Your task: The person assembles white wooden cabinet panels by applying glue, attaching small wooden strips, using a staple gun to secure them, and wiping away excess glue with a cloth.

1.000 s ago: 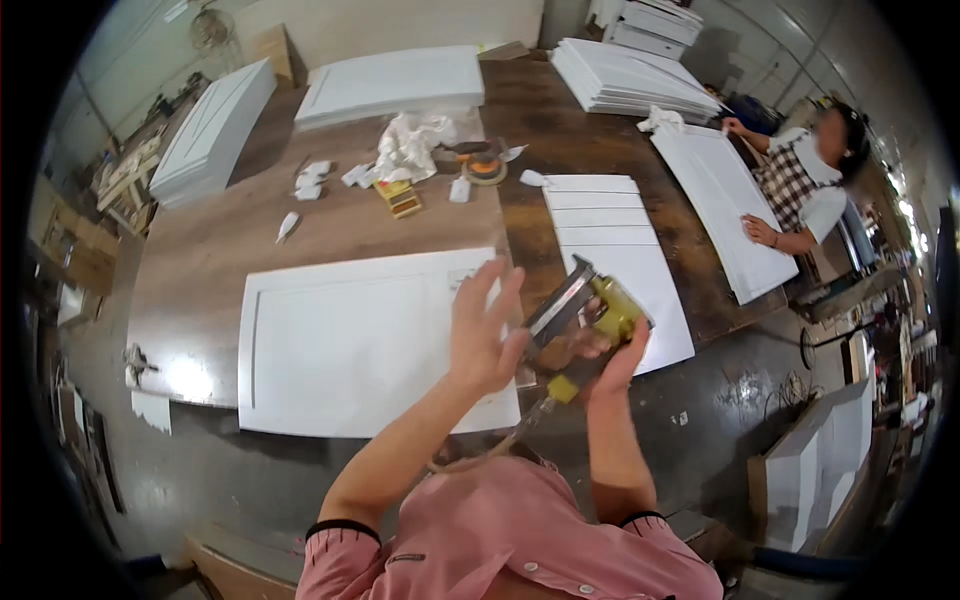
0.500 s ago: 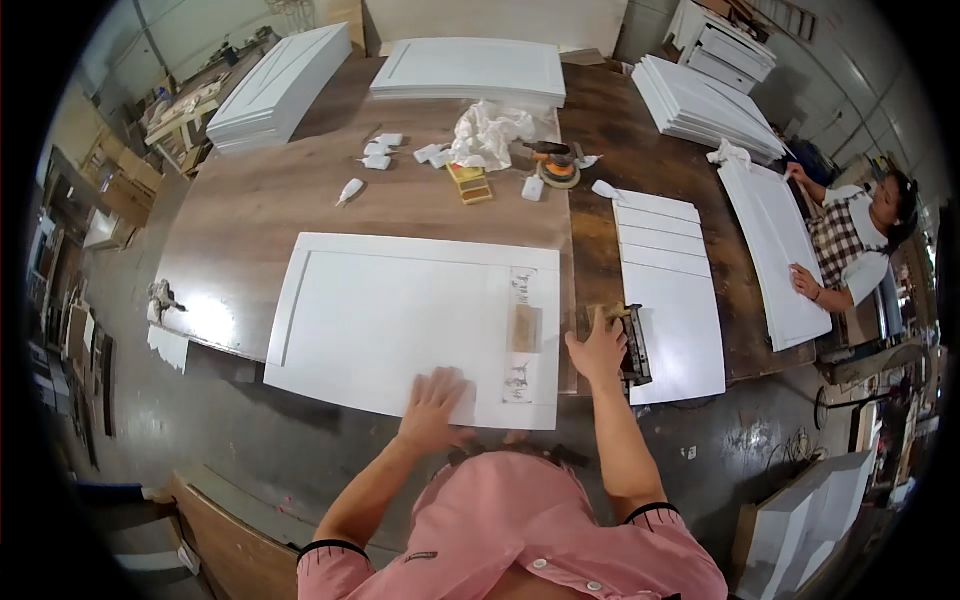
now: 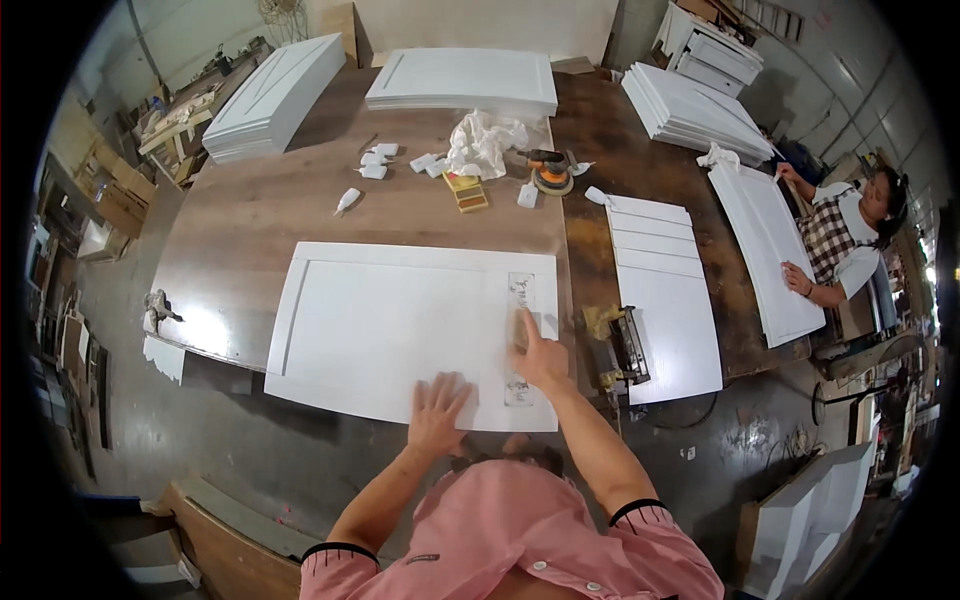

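A white framed cabinet-door panel (image 3: 390,330) lies flat at the table's near edge in front of me. My left hand (image 3: 438,412) rests on its near side, fingers spread flat. Over the panel's right end, my right hand (image 3: 541,355) closes on a small tan block, which it mostly covers; its index finger stretches forward. Beneath that hand runs a narrow strip with dark markings (image 3: 520,290). Just right of the panel sits a dark metal tool with a yellowish part (image 3: 620,345), like a nail gun, touched by neither hand.
On the brown table (image 3: 230,230) are white bottles (image 3: 347,200), a crumpled cloth (image 3: 482,142), an orange sander (image 3: 551,175) and a yellow box (image 3: 467,190). White panels (image 3: 460,80) are stacked behind; others (image 3: 665,300) lie at right. A co-worker (image 3: 840,235) handles a panel there.
My right hand has left the dark tool and moved left onto the tan block on the panel. The left hand stays flat on the panel. The view has shifted slightly.
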